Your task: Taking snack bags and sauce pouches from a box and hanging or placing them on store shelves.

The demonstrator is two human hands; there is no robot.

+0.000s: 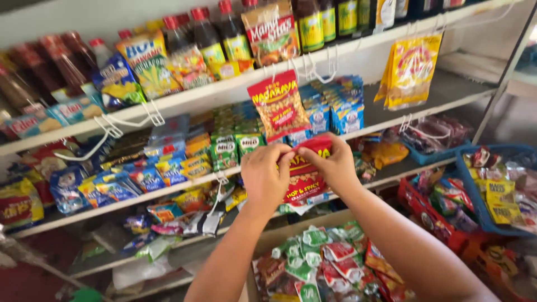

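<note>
Both hands are up in front of a packed snack shelf, working the same red snack packet (305, 182). The left hand (265, 176) has its fingers curled over the packet's top left corner, pinching it, and the right hand (334, 163) is clamped on the top right corner, thumb in front, so the packet's top edge is bunched up between them. The packet hangs down below the hands, right in front of the edge of the middle white shelf (184, 182), with a couple more of the same kind peeking out behind and below it. Just above the hands another red packet of nuts (278, 105) hangs from a white wire hook (313, 70) on the upper shelf edge, and beside it there's a row of blue sachets (335, 106). Further right a yellow packet (410, 70) dangles from its own hook. Green drink-mix sachets (235, 145) sit left of the hands on the shelf, and dark sauce bottles with red caps (204, 33) line the top shelf. Down below the forearms is a cardboard box (279, 237) stuffed with green and red sachets (321, 263), and off to the right a blue basket (475, 196) holds mixed candy packs, next to a red basket (425, 218).
</note>
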